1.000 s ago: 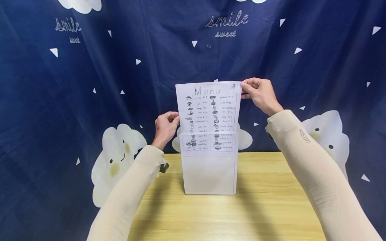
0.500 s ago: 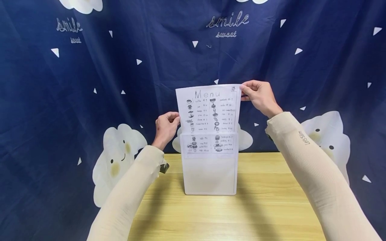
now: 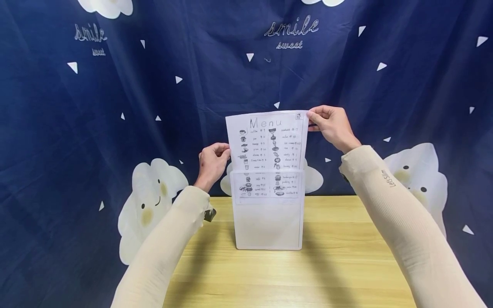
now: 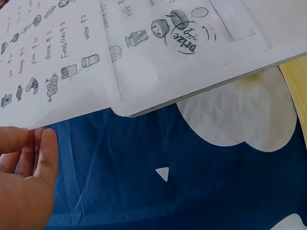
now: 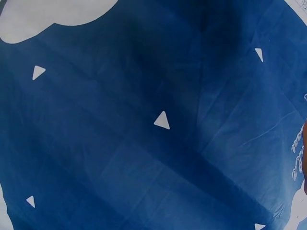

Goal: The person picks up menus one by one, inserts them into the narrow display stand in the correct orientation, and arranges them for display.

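A white paper menu (image 3: 265,143) with handwritten items and small drawings stands upright, its lower part inside a clear upright sign holder (image 3: 267,226). The sheet's upper part sticks out above the holder's top edge. My right hand (image 3: 332,126) pinches the menu's top right corner between thumb and fingers. At the left edge, a little above the holder, my left hand (image 3: 213,164) holds the paper by its fingertips. The left wrist view shows that hand (image 4: 29,177) at the sheet's edge, near the holder's corner. Only a sliver of the right hand (image 5: 305,158) enters the right wrist view.
The holder stands on a light wooden table (image 3: 346,256). Behind it hangs a dark blue curtain (image 3: 215,55) with white clouds, triangles and lettering. A dark strap piece (image 3: 209,214) shows at the left wrist.
The menu has slid a little lower into the holder, its top edge dropping. My right hand has come down with it, while the left hand has stayed nearly in place.
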Motion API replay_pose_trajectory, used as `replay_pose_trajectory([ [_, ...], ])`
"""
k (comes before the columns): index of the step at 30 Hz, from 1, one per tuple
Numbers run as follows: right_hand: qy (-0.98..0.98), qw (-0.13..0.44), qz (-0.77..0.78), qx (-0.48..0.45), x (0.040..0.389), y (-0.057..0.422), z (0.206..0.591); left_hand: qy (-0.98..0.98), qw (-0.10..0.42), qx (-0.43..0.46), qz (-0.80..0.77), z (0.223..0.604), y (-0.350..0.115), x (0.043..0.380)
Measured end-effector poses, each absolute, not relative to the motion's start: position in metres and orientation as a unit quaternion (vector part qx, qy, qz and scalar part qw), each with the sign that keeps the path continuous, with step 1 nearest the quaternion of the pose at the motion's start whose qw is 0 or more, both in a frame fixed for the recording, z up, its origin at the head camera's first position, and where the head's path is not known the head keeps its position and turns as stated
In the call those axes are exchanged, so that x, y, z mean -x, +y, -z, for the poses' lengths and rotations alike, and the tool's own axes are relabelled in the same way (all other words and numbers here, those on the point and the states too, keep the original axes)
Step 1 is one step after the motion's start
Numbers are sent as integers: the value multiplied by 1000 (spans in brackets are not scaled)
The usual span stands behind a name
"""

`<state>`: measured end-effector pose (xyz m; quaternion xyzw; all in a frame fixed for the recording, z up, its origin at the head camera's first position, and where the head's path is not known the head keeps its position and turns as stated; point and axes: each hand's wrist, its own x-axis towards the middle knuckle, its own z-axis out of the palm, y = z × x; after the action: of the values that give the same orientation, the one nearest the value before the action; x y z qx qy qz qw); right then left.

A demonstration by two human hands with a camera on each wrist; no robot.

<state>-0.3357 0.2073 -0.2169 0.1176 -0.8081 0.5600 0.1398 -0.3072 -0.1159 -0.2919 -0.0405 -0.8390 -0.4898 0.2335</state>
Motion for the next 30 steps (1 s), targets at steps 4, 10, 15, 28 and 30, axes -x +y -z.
replay_pose_trajectory([
  [4, -806, 139, -563, -120, 336, 207, 219, -840, 232, 39, 488, 292, -116, 308],
  [10, -803, 141, -565, -126, 337, 207, 222, -840, 240, 43, 484, 289, -115, 307],
  [15, -805, 137, -563, -127, 338, 207, 225, -840, 243, 49, 484, 288, -115, 307],
  [28, -805, 135, -564, -126, 339, 207, 229, -840, 248, 55, 480, 288, -117, 307],
  [30, -805, 135, -565, -125, 339, 207, 229, -841, 250, 57, 475, 286, -118, 308],
])
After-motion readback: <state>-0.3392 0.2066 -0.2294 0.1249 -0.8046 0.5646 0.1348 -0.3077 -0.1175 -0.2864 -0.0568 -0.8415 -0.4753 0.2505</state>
